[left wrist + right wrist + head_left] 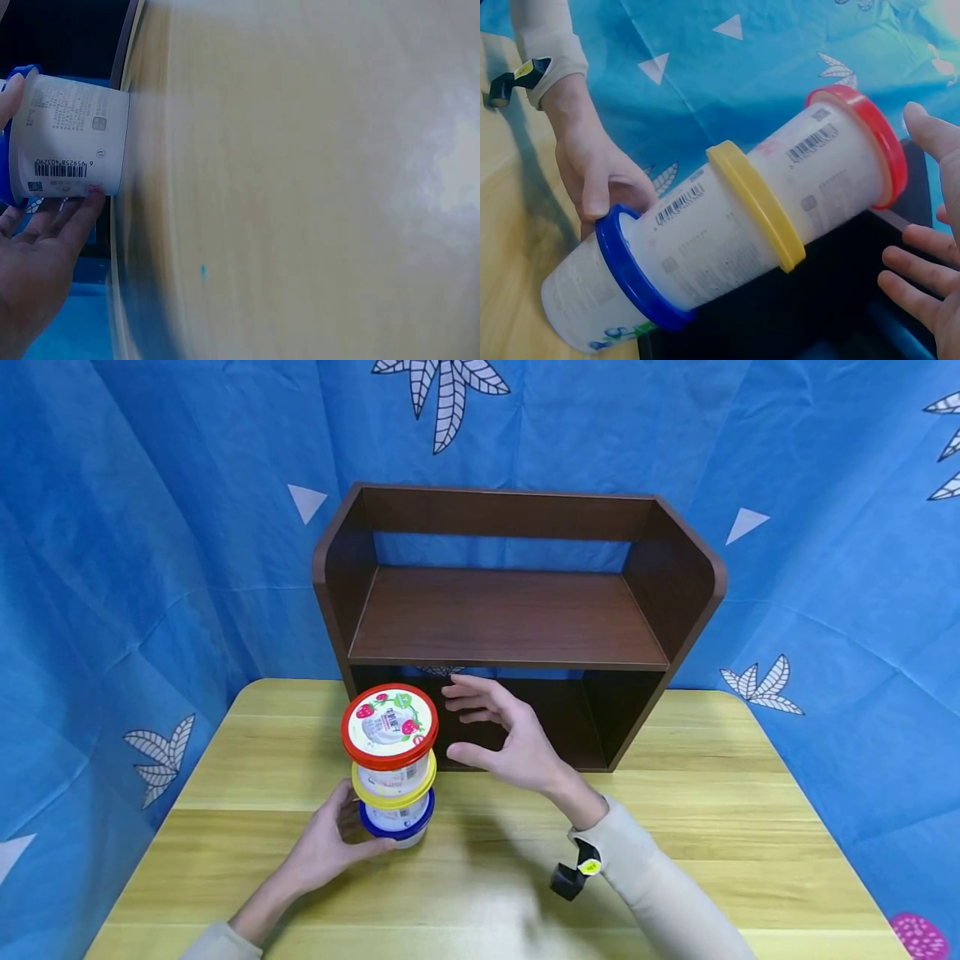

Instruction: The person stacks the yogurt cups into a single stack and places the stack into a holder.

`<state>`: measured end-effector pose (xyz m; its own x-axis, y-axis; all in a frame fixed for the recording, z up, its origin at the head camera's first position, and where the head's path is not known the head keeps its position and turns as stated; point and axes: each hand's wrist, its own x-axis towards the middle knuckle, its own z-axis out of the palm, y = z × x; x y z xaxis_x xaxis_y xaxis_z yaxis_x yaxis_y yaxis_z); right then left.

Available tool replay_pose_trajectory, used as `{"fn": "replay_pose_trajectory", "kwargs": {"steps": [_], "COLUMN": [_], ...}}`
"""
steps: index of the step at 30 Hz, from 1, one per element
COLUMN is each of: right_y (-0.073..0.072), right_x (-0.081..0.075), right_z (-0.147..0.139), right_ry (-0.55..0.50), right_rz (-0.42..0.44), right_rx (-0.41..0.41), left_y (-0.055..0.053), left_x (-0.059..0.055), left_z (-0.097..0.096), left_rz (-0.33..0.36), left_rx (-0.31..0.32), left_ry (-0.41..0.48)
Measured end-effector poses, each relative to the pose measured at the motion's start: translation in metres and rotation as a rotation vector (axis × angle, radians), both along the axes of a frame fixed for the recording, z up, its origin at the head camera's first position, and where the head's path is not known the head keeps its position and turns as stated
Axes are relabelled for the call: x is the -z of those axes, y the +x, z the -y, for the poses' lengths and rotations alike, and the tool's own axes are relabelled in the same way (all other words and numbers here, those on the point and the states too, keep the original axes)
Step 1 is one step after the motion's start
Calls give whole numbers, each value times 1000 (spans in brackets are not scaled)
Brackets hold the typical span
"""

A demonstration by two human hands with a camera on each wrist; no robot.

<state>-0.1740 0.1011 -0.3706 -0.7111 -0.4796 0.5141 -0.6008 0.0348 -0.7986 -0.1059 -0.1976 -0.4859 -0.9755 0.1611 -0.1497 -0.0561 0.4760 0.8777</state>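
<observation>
Your left hand (326,839) grips the lowest tub (397,821), the one with blue lid, with your thumb at the lid and your fingers along the wall. On this tub stands the yellow-lidded tub (393,779), and on top the red-lidded tub (392,727) — three in one column, in front of the left part of the dark brown shelf (510,614). The column seems to stand on the counter (487,893), though contact under the base is difficult to see. Your right hand (517,743) holds nothing; its fingers are spread and slightly bent, near the red lid but apart from it.
</observation>
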Motion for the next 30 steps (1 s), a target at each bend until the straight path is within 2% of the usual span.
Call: {"fn": "replay_pose_trajectory", "kwargs": {"steps": [22, 30], "right_y": [13, 15], "right_x": [-20, -25], "right_z": [-53, -77], "right_ry": [-53, -160], "right_rz": [-155, -267], "right_rx": [82, 142], "left_y": [0, 0], "left_x": [-1, 0], "left_z": [-1, -1], "left_rz": [6, 6], "left_rx": [-8, -10], "left_ry": [-10, -12]}}
